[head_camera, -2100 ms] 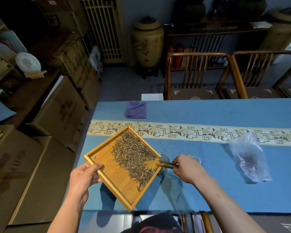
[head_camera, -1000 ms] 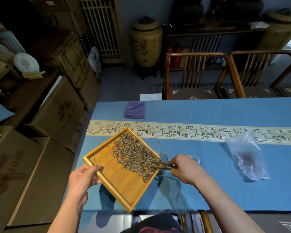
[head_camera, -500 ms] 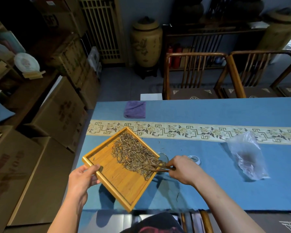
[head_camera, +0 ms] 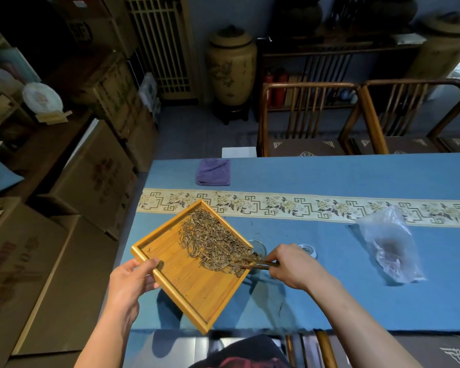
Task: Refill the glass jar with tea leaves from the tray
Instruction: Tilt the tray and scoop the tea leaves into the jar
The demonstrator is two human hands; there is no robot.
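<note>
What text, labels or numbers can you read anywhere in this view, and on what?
None can be read.
Cardboard boxes left of the table: dark reddish printed marks, too blurred to read.
Round plate on the shelf: faint central design, too small to read.
Ceramic urn: painted decoration only, no legible characters.
Plastic bag, wooden tray and table runner: pattern or plain surface, no lettering visible.

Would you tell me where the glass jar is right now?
In the head view the glass jar stands on the blue tablecloth, just beyond the tray's right corner and left of the right hand, mostly hidden behind the tray.
</note>
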